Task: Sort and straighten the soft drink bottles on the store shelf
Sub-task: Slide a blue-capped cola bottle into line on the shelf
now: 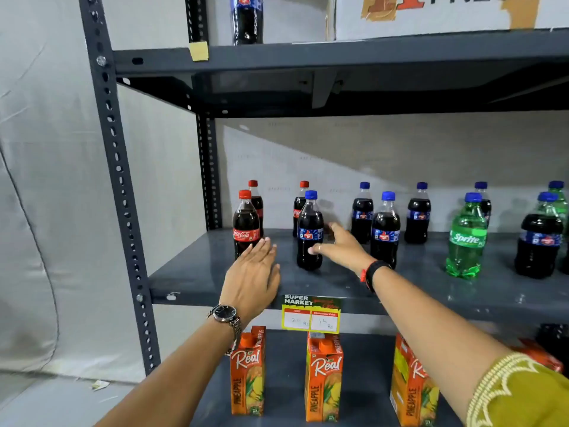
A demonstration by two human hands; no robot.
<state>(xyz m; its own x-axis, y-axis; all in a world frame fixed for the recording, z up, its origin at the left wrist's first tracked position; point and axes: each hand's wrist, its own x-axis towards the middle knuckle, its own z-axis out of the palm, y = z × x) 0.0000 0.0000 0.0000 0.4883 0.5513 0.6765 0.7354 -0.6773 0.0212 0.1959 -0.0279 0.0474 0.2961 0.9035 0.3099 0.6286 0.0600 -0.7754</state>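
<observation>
Small soft drink bottles stand on the grey middle shelf point(215, 272). At the left are red-capped Coca-Cola bottles point(245, 224), one behind the other. A blue-capped Thums Up bottle point(309, 232) stands in front of a third Coca-Cola bottle point(298, 204). More Thums Up bottles point(385, 232) and green Sprite bottles point(465, 238) stand further right. My left hand point(254, 278) hovers flat and open just in front of the front Coca-Cola bottle. My right hand point(340, 245) is open beside the front Thums Up bottle, thumb touching its right side, fingers reaching behind it.
Orange Real pineapple juice cartons point(323, 377) stand on the shelf below. A yellow price tag point(311, 314) hangs on the middle shelf's front edge. The upper shelf point(308, 57) holds one large cola bottle point(246, 20) and a cardboard box. A perforated upright post point(120, 180) bounds the left side.
</observation>
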